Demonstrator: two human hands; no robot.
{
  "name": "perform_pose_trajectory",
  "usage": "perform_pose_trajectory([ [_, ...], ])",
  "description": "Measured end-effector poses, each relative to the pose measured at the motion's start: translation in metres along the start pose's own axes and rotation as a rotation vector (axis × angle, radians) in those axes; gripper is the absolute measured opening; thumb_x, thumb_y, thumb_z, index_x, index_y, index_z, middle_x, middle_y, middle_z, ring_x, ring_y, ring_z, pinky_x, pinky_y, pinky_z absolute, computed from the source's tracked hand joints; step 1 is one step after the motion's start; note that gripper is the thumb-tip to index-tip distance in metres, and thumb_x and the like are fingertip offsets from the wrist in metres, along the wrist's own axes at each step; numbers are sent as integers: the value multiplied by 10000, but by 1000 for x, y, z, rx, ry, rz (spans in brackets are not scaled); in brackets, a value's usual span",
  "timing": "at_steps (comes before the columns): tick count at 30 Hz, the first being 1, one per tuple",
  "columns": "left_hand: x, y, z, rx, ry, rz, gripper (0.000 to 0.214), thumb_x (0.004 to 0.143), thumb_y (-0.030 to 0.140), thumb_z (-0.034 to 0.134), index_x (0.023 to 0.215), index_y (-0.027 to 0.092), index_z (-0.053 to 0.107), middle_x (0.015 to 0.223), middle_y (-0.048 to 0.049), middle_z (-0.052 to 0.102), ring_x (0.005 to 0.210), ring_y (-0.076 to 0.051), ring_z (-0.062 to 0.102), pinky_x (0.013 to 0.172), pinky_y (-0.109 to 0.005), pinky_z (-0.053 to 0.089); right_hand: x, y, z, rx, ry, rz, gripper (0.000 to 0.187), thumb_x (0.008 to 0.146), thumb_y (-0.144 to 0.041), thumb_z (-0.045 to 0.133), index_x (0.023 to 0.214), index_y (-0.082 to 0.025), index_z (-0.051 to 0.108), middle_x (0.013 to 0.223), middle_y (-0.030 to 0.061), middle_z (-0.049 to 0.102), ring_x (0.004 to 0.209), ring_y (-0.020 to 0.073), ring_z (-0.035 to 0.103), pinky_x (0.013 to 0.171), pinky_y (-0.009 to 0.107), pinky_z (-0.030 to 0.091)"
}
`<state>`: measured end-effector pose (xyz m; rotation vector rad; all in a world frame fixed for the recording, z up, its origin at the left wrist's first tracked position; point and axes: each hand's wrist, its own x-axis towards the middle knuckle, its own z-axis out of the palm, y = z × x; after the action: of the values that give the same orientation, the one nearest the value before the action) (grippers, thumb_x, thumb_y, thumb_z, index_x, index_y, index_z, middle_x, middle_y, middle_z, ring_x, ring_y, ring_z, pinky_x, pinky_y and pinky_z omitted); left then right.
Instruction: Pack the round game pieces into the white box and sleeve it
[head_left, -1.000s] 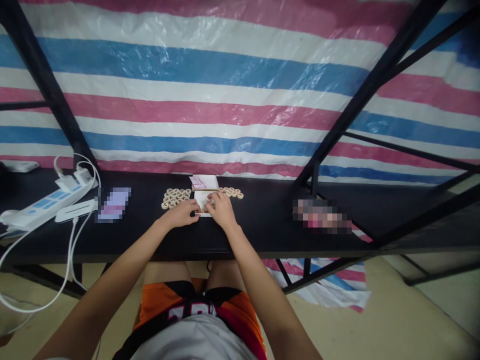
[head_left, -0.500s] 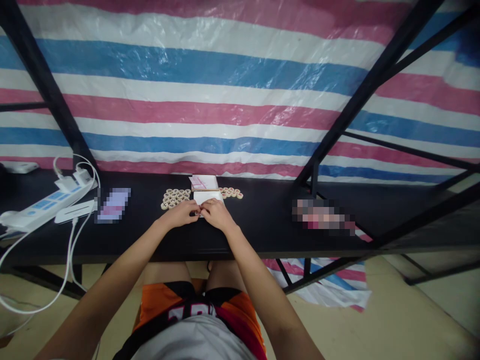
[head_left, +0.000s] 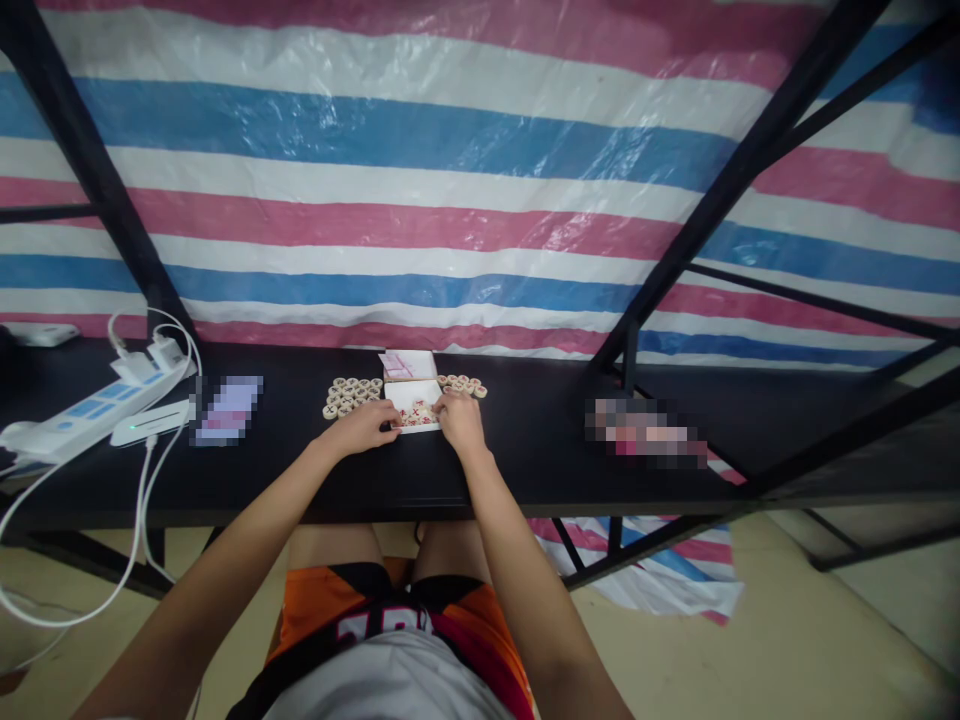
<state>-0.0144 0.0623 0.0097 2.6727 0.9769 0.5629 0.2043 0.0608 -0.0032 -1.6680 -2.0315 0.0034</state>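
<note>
A small open white box (head_left: 415,398) sits at the middle of the black table (head_left: 525,450), with several round wooden pieces marked in red inside it. My left hand (head_left: 367,425) rests with curled fingers against the box's left near corner. My right hand (head_left: 460,420) lies at the box's right side, fingers bent over the nearest pieces of a small group of wooden discs (head_left: 465,384). What its fingers hold is hidden. A larger cluster of black-marked discs (head_left: 349,393) lies left of the box. The box lid (head_left: 407,364) lies just behind.
A white power strip (head_left: 82,408) with plugs and trailing cables lies at the table's left end, a white device (head_left: 150,422) beside it. Blurred patches lie left and right on the table. Black frame bars (head_left: 712,210) slant overhead before a striped tarpaulin.
My right hand has moved from over the box to its right side, uncovering red-marked pieces inside. My left hand has stayed at the box's left corner.
</note>
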Motion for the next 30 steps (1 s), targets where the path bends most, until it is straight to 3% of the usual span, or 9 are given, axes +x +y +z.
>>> perform_pose_trajectory([
  [5, 0, 2, -1, 1, -3, -6, 178, 846, 267, 511, 894, 185, 662, 917, -50, 616, 824, -171, 582, 789, -286, 431, -1, -10, 0, 30, -8, -188, 383, 813, -57, 431, 1090, -189, 660, 1143, 72, 632, 1071, 214, 497, 924, 330, 347],
  [8, 0, 4, -2, 2, -6, -16, 177, 843, 263, 510, 886, 182, 661, 913, -51, 615, 820, -170, 582, 784, -284, 432, -2, -16, 2, 14, -65, -283, 358, 860, -110, 422, 1134, -190, 639, 1120, 71, 648, 1050, 201, 512, 933, 327, 334],
  [14, 0, 2, -1, 21, -4, -13, 192, 852, 281, 502, 906, 185, 660, 925, -49, 613, 800, -165, 582, 764, -278, 430, -2, -15, 6, -31, -55, -203, 251, 874, -176, 461, 962, -174, 696, 1005, 86, 667, 989, 208, 532, 878, 315, 355],
  [20, -1, 1, 0, 28, 2, -17, 187, 849, 278, 507, 897, 185, 662, 918, -48, 613, 794, -168, 585, 751, -281, 431, -1, -11, 9, 33, -45, -163, 235, 870, -221, 494, 976, -177, 699, 1002, 76, 660, 989, 205, 538, 892, 309, 362],
  [30, -1, 4, -2, 3, 6, -16, 173, 846, 265, 513, 890, 186, 661, 930, -49, 615, 802, -166, 585, 766, -282, 431, -2, -12, 8, 52, -23, -203, 201, 831, -209, 519, 878, -158, 707, 920, 69, 675, 904, 182, 573, 857, 281, 380],
])
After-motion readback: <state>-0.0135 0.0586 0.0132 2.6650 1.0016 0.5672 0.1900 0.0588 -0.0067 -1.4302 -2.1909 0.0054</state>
